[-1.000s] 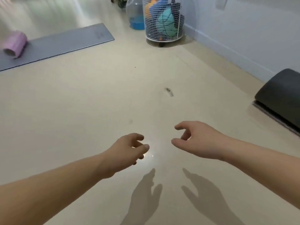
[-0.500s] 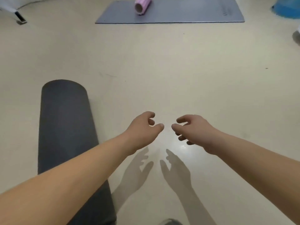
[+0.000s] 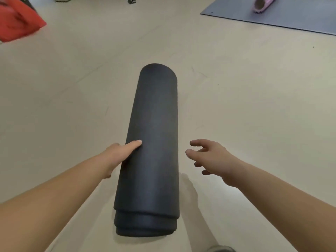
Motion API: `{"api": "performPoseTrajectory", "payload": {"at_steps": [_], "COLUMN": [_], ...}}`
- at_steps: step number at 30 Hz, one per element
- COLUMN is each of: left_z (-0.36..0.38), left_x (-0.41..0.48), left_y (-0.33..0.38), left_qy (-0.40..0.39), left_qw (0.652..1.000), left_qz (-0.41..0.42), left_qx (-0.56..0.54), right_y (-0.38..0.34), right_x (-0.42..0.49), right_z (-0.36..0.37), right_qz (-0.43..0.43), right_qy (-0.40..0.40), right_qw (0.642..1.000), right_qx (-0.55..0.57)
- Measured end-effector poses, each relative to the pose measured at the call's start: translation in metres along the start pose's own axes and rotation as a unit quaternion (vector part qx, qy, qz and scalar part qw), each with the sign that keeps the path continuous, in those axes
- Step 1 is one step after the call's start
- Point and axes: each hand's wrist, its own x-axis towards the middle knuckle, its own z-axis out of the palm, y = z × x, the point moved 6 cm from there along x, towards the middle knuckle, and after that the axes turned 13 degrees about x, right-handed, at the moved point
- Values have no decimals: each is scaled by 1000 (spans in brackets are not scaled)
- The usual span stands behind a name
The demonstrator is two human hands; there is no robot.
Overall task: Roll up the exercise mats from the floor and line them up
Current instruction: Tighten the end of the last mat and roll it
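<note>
The rolled black mat (image 3: 154, 142) runs straight away from me. My left hand (image 3: 116, 155) has its thumb on it, fingers hidden. My right hand (image 3: 212, 157) is spread and empty, just beside it.

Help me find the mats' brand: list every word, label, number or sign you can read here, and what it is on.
There is no readable text anywhere in this view.
The rolled black mat: plain surface, no print.
The flat grey mat: one small dark dot near its corner, no letters.
The pink foam roller: no marking shows.
The red bag: blurred, nothing legible.
</note>
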Motion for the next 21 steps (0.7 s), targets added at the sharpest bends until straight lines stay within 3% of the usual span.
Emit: {"api": "performPoseTrajectory", "payload": {"at_steps": [1,3,6,11,14,16,19,21], "left_z": [18,35,45,93,117,127,153,176], "left_x": [0,-3,-16,-33,-38,-37,-38,-43], "left_y": [-9,-6,4,31,65,79,97,116], "left_qy": [-25,1,27,-126,-107,-81,-138,-170], "left_qw": [999,995,989,979,966,972,976,966], "left_qz": [-3,38,101,107,153,169,133,141], "left_qx": [-38,-96,-105,-122,-177,-139,-102,-135], "right_y": [3,9,22,50,60,65,72,82], "right_x": [-2,-7,-15,-27,-34,-38,-36,-34], "right_z": [7,17,16,-30,-58,-72,-95,-114], "right_qz": [-7,-27,-52,-57,-72,-74,-58,-37], "right_qy": [-12,-31,-34,68,98,121,150,152], "right_qw": [1000,999,997,987,989,986,979,985], "right_qx": [-10,-23,-47,-136,-78,-91,-124,-73]}}
